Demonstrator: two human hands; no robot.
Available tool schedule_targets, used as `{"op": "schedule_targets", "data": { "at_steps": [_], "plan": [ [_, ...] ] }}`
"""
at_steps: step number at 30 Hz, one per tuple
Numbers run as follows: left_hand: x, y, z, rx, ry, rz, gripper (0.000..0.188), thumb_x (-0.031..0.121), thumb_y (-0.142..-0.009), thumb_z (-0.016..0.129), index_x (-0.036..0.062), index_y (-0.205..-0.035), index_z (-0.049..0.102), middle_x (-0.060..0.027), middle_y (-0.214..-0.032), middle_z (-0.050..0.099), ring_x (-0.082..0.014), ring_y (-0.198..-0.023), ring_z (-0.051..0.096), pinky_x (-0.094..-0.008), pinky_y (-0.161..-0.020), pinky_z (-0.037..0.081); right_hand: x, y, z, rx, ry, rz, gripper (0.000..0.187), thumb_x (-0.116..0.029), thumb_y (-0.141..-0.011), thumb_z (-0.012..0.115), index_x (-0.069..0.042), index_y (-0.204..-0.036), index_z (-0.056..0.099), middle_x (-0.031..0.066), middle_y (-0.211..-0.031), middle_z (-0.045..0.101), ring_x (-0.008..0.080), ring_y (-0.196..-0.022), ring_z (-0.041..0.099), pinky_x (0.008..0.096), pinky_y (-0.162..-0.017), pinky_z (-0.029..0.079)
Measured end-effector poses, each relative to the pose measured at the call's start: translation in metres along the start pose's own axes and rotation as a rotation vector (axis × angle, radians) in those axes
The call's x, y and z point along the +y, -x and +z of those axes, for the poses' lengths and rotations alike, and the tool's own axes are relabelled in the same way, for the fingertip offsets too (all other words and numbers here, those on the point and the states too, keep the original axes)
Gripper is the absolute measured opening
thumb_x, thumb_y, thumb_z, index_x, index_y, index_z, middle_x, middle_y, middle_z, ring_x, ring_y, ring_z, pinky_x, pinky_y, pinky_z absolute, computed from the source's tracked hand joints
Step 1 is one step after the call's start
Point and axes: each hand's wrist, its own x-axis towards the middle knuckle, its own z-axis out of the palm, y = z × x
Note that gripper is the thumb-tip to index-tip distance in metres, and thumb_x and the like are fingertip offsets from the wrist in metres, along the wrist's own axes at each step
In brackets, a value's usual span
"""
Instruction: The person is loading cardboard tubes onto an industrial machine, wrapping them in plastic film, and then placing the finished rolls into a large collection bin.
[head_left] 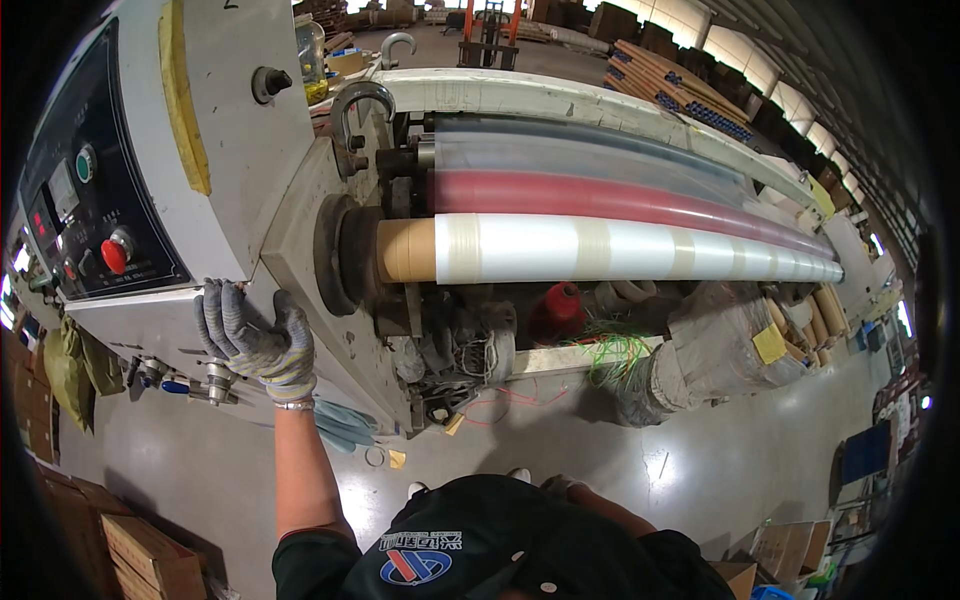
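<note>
My left hand [258,338], in a grey knitted glove with a yellowish cuff, rests against the lower edge of a grey machine cabinet. Its fingers are stretched out and slightly apart, holding nothing. Just above it is the black control panel [95,180], with a red push button [116,252] and a green one [85,163]. My right hand [560,485] is low, close in front of my body; its fingers are hidden. To the right of the cabinet, a long white film roll [540,248] with tan bands lies across the machine on a brown core [407,250]. A red roller [560,190] runs behind it.
Below the roll are a red yarn cone [560,312], green string [620,358] and a plastic-wrapped bundle [735,330]. Valves [217,382] stick out under my left hand. Cardboard boxes [150,555] stand at the lower left. Stacked tubes [680,88] lie at the back.
</note>
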Motion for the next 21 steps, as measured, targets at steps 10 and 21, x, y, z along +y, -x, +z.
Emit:
{"op": "schedule_targets", "data": {
  "at_steps": [10, 21],
  "plan": [
    [0.000, 0.000, 0.000, -0.016, 0.036, -0.011, 0.052, 0.020, -0.071, 0.066, 0.0006, -0.115, 0.049, -0.0163, -0.119, 0.051, -0.0330, -0.113, 0.046, -0.0429, -0.097, 0.032, -0.011, 0.012, -0.005, -0.083, -0.067, 0.031, 0.051, -0.044, -0.072, 0.065, -0.012, -0.112, 0.063, 0.0077, -0.116, 0.060, 0.0236, -0.109, 0.055, 0.0353, -0.095, 0.040],
    [-0.007, -0.001, -0.006, -0.046, 0.104, 0.011, 0.053, 0.017, -0.067, 0.064, 0.0038, -0.116, 0.049, -0.0153, -0.119, 0.051, -0.0344, -0.113, 0.046, -0.0451, -0.097, 0.031, -0.015, -0.006, -0.003, 0.105, -0.075, 0.008, 0.033, -0.033, -0.071, 0.065, -0.015, -0.098, 0.068, 0.0069, -0.100, 0.066, 0.0218, -0.093, 0.061, 0.0346, -0.083, 0.046]
  ]
}}
